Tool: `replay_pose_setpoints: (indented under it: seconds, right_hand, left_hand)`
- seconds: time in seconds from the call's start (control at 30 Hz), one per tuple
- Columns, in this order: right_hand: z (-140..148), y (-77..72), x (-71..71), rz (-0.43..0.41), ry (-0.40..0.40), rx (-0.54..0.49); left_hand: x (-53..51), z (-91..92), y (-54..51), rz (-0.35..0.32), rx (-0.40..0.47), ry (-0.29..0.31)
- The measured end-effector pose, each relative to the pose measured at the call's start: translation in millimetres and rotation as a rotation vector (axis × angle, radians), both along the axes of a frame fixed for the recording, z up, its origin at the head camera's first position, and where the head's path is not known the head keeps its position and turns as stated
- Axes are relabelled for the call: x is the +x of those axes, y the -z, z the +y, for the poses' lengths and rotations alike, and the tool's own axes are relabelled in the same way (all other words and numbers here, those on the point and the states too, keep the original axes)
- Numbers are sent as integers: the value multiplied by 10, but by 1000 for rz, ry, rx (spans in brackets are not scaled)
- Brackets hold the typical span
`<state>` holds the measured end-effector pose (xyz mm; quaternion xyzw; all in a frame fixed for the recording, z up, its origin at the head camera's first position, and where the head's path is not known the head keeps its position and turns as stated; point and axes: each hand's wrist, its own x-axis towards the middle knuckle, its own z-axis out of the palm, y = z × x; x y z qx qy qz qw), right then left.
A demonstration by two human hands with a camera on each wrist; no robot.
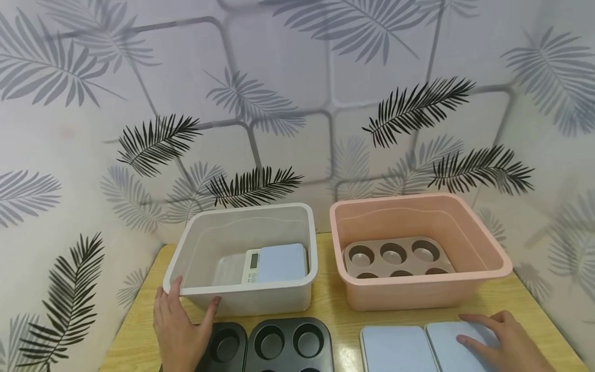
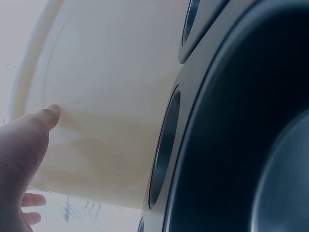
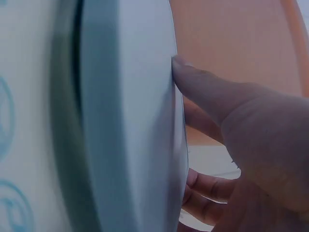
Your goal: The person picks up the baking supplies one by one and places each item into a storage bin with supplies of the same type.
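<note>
At the near left corner of the white bin [image 1: 260,302], my left hand [image 1: 178,328] is spread, fingertips by the rim and thumb against the front wall. The left wrist view shows that thumb [image 2: 48,117] on the bin's wall [image 2: 111,96]. Inside the bin lies a scale [image 1: 281,262] with a small display. My right hand [image 1: 506,341] rests over the right one of two pale blue, flat-topped items [image 1: 457,343], fingers loosely bent. In the right wrist view the thumb tip [image 3: 186,70] touches its pale surface [image 3: 145,96]; whether the other fingers touch it is unclear.
A pink bin [image 1: 404,297] at the back right holds a brown muffin pan [image 1: 378,243]. Two dark muffin pans [image 1: 289,323] lie in front of the white bin, one partly behind my left hand. The other pale blue item [image 1: 395,346] sits left of my right hand. A patterned wall stands behind.
</note>
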<state>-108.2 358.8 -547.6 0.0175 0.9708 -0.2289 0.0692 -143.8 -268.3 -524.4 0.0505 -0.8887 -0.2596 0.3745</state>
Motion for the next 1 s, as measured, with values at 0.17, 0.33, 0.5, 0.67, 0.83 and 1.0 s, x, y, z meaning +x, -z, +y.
replay_pose_setpoints:
  seconds: [0.17,0.33,0.5,0.67,0.83,1.0]
  right_hand:
    - [39,-77,-65,-102,-32,-1]
    - [77,-88,-99,-123,-55,4]
    - [102,-53,-114,-145,-50,-7]
    - [123,-99,-97,-168,-12,-35]
    - [123,-166,-60,-160,-7,-39]
    - [119,-206,-33,-162,-5,-60]
  left_hand:
    - [-16,-1,5,10,7,15]
    - [-7,18,-2,-5,11,11]
    - [4,7,3,-9,9,6]
    - [0,12,1,-11,6,8]
    - [1,20,-5,-23,13,8]
    - [8,17,6,-33,19,2]
